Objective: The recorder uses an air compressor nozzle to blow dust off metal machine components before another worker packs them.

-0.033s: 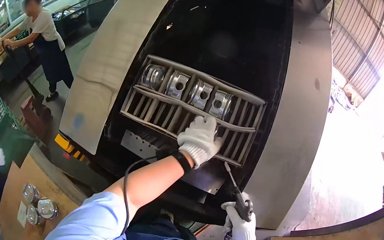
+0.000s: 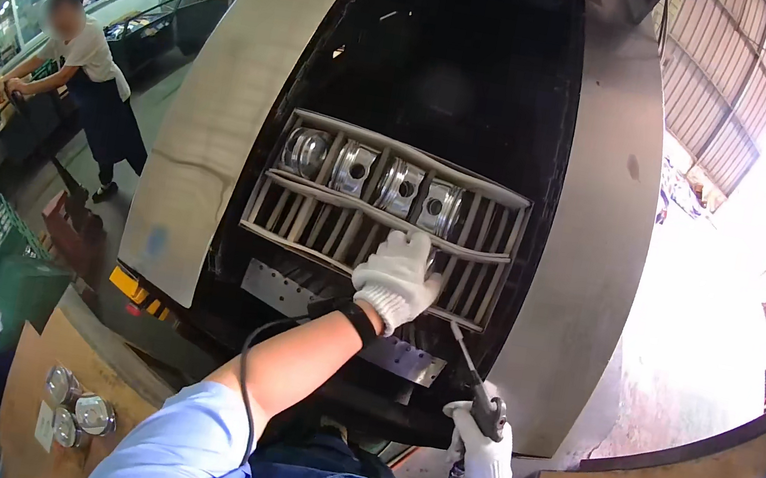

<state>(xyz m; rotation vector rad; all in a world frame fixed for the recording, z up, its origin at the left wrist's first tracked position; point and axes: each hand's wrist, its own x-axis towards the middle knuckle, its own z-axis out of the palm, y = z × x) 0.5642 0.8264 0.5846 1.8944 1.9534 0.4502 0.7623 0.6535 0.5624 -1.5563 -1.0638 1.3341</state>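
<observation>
My left hand (image 2: 400,274), in a white glove, reaches into the front row of a grey divided rack (image 2: 301,244). Its fingers curl over a shiny metal piston (image 2: 431,260), most of which the hand hides. Behind it, in the back row, several silver pistons (image 2: 399,188) lie side by side between the dividers. My right hand (image 2: 481,451), gloved too, is closed round the grip of an air blow gun (image 2: 489,414). The gun's thin nozzle slants up and left, its tip just short of the rack's front right edge.
The rack sits in a dark recess between two pale metal panels (image 2: 598,224). A drilled metal plate (image 2: 278,288) lies before it. Three pistons (image 2: 94,415) stand on a brown board at lower left. Two people work at the left (image 2: 96,80). A cable runs along my left arm.
The person at lower left has shifted a gloved hand slightly to the left. My own hands have barely moved.
</observation>
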